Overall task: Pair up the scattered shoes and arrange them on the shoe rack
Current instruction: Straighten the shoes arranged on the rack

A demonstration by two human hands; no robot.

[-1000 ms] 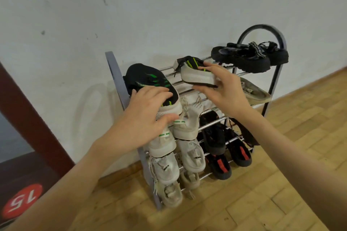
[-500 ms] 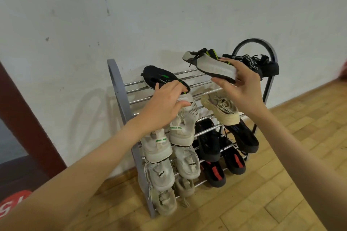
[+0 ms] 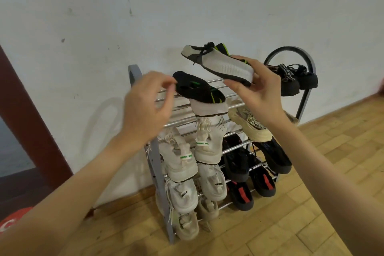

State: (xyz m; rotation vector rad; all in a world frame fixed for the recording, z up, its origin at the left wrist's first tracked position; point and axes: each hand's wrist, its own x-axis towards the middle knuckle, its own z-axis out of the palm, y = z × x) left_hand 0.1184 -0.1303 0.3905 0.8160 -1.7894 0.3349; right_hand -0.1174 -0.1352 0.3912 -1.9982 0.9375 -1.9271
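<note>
- Black knit with green streaks covers the upper of the sneaker (image 3: 200,95) lying on the top shelf of the shoe rack (image 3: 154,151); its thick white sole faces the camera at the heel end, and the toe points up and left.
- The left hand (image 3: 145,108) is at that shoe's toe, thumb and forefinger curled close together right at the black tip; the blur makes it impossible to tell whether they actually pinch it.
- The matching second sneaker (image 3: 220,64) is in the air above the top shelf, tilted with its pale ribbed sole toward the camera, black laces dangling and a green stripe showing along the edge.
- The right hand (image 3: 257,91) grips this raised shoe at its heel end, thumb under the sole and fingers wrapped over the top.
- A pair of black strappy sandals (image 3: 295,79) sits at the right end of the top shelf, under the rack's curved dark frame.
- A beige sneaker (image 3: 251,124) lies on the next shelf, right of centre.
- White high-tops (image 3: 180,158) fill the left side of the lower shelves, heels outward.
- Black shoes with red marks (image 3: 249,189) sit on the lower right shelves.
- The rack stands on a wooden floor (image 3: 311,214) against a white wall (image 3: 187,6).
</note>
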